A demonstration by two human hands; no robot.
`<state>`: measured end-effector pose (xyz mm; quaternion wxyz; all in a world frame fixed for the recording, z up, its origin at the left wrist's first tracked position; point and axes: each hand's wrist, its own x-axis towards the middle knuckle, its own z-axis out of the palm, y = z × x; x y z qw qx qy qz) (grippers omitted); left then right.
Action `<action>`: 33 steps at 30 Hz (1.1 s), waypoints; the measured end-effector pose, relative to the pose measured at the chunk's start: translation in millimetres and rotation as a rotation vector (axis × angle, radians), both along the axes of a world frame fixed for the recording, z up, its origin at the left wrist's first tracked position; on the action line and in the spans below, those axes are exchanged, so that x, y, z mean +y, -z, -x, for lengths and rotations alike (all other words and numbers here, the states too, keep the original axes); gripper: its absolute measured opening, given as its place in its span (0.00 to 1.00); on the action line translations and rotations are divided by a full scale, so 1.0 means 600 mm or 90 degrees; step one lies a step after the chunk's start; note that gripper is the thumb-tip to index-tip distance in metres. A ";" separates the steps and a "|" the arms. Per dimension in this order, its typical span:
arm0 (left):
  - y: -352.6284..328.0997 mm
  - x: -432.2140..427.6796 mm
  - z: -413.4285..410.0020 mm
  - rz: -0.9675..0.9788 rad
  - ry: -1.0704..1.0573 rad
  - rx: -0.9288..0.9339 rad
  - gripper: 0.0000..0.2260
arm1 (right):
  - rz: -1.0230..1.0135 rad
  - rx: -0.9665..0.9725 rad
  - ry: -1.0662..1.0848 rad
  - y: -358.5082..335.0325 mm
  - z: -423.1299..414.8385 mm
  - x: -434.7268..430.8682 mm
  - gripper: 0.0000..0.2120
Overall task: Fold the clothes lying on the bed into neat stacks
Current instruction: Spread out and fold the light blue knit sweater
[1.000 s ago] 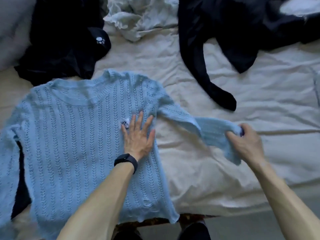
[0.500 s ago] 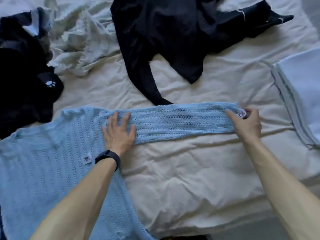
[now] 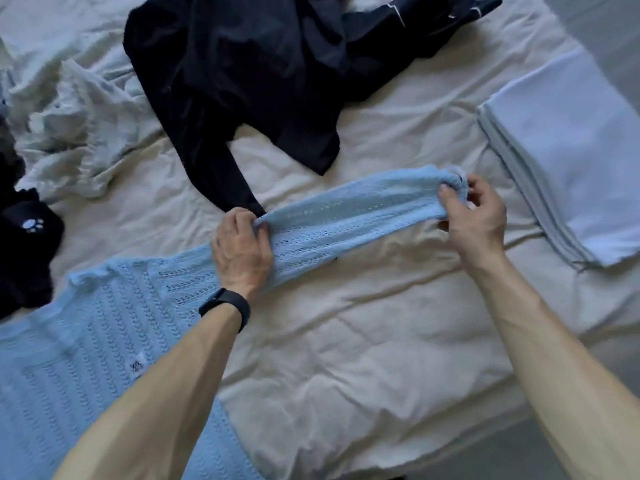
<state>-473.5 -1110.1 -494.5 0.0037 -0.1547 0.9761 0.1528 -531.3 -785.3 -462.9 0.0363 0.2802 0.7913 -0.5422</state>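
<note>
- Wrinkled cream bed (image 3: 346,358) carries all the clothes; no basket or box is visible, so nothing is inside anything.
- At the far left lies a black garment (image 3: 31,230) with a white paw print, unfolded, and a crumpled white garment (image 3: 79,140) is behind it.
- The blue sweater (image 3: 86,341) has its body flat on the bed at the lower left, and its sleeve (image 3: 346,216) is stretched out to the right.
- The left grip (image 3: 242,251) is curled round the sleeve near the shoulder; a dark band (image 3: 225,308) sits on that wrist.
- A dark garment (image 3: 259,81) is spread behind, and one of its sleeves ends just beside the left grip.
- The right grip (image 3: 474,216) pinches the bunched cuff.
- I judge the open knit to be light, soft and stretchy; fingers may catch in the holes, so the cuff and the shoulder seam are good places to hold, without a hard pull.
- At the right edge rests a folded pale stack (image 3: 571,161), well apart from the sweater.
</note>
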 end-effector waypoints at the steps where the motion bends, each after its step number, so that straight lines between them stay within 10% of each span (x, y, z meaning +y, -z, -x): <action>1: 0.003 0.010 0.001 0.002 -0.023 -0.011 0.12 | -0.017 -0.021 0.003 0.011 0.001 0.003 0.04; 9: 0.034 0.104 -0.029 0.030 0.122 -0.155 0.28 | -0.157 -0.167 -0.069 0.045 0.010 -0.014 0.34; 14: 0.051 0.105 -0.007 -0.012 0.138 -0.328 0.29 | -0.212 -0.213 -0.147 0.045 0.022 -0.036 0.27; 18: 0.004 0.083 -0.011 -0.108 0.142 -0.199 0.29 | -0.049 -0.148 -0.116 0.018 0.010 -0.068 0.14; 21: -0.070 0.082 -0.022 -0.395 -0.043 -0.081 0.23 | 0.105 -0.058 -0.145 -0.022 -0.032 -0.131 0.10; 25: -0.169 0.043 -0.060 -0.936 -0.234 -0.266 0.22 | 0.149 -0.044 -0.401 -0.104 -0.118 -0.255 0.11; 33: -0.174 -0.213 -0.313 -0.781 -0.629 0.133 0.22 | 0.159 -0.143 -0.491 -0.128 -0.345 -0.459 0.08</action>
